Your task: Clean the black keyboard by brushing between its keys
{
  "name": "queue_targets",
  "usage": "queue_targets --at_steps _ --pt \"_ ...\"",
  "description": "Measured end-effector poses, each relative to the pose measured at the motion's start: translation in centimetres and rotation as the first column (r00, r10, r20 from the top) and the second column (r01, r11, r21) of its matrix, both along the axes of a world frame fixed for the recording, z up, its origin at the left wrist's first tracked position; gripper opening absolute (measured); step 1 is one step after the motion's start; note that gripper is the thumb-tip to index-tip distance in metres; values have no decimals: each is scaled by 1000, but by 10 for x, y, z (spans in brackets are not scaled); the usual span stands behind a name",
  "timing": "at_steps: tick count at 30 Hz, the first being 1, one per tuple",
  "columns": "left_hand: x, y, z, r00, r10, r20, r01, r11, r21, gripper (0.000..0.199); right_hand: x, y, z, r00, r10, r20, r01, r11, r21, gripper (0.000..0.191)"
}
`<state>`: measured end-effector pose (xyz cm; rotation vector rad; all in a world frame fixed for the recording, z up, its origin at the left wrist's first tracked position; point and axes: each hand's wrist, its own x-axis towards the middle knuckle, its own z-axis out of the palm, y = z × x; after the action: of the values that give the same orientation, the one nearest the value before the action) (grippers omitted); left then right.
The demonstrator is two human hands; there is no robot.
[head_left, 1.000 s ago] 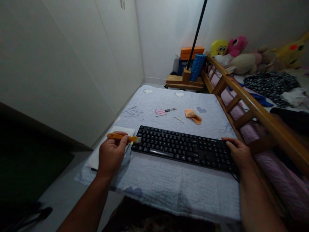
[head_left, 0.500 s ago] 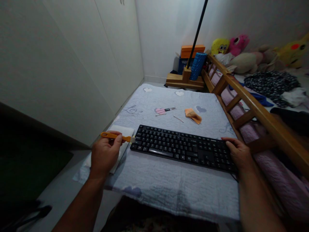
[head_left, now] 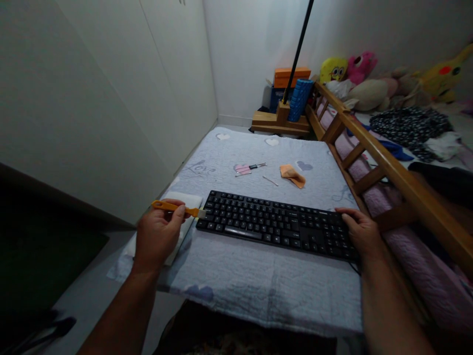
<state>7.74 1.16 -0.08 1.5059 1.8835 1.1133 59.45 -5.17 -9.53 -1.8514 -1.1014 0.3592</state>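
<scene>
A black keyboard (head_left: 258, 219) lies across the cloth-covered table. My left hand (head_left: 158, 234) is closed around a small yellow brush (head_left: 170, 207), its pale bristles at the keyboard's left edge beside the keys. At the other end, my right hand (head_left: 360, 231) grips the keyboard's right edge, thumb on top and fingers along the far side. Under and beside my left hand lies a folded white cloth or paper (head_left: 185, 199). Beyond the keyboard are an orange cloth (head_left: 292, 176), a cotton swab (head_left: 270, 180) and a thin dark-handled tool (head_left: 254, 166).
A wooden bed rail (head_left: 384, 162) runs along the table's right side. White cabinet doors (head_left: 148, 98) stand on the left. At the back are a wooden stand (head_left: 281, 123) with a black pole, a blue roller (head_left: 300, 101) and an orange box (head_left: 291, 77).
The whole view has shifted slightly, so everything sits a little further left. Both hands keep their hold, and the brush stays at the keyboard's left edge.
</scene>
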Motion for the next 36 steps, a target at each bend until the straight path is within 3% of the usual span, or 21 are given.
queue_targets --at_steps 3,5,10,13,16,20,23,29,31,33,36 --pt "9 0 -2 986 -33 164 41 998 -44 44 -2 0 2 1000 0 -16 0 1000 5 27" --pt "12 0 -3 985 -39 169 52 996 -68 45 -3 0 3 1000 -2 -28 3 1000 2 27" --pt "0 4 0 993 5 -115 -11 999 -51 40 -2 1 2 999 5 -39 -6 1000 -6 26" --pt "-6 4 3 986 51 -160 -56 998 -26 38 -2 2 2 999 3 -33 -4 1000 -9 26" --pt "-2 3 3 998 48 44 -47 999 -28 41 -4 1 4 1000 -9 -24 8 1000 -19 28" --pt "12 2 -2 964 -54 260 69 996 -52 44 -6 1 6 1000 -9 -15 9 1000 -12 28" --pt "14 3 -6 984 -69 163 80 995 -62 45 -7 1 7 999 -15 -32 15 1000 -7 28" --pt "1 4 2 986 49 -157 -44 998 36 34 -7 0 8 1000 -9 -13 8 1000 -11 28" --pt "4 3 3 995 46 -90 -41 998 53 34 -7 0 9 1000 -12 -9 12 1000 -12 27" --pt "14 1 3 995 -7 96 5 1000 21 35 -9 1 11 1000 -17 -11 17 1000 -14 26" --pt "40 -4 -2 923 -111 367 134 990 -37 38 -11 1 13 1000 -26 -16 26 1000 -10 26"
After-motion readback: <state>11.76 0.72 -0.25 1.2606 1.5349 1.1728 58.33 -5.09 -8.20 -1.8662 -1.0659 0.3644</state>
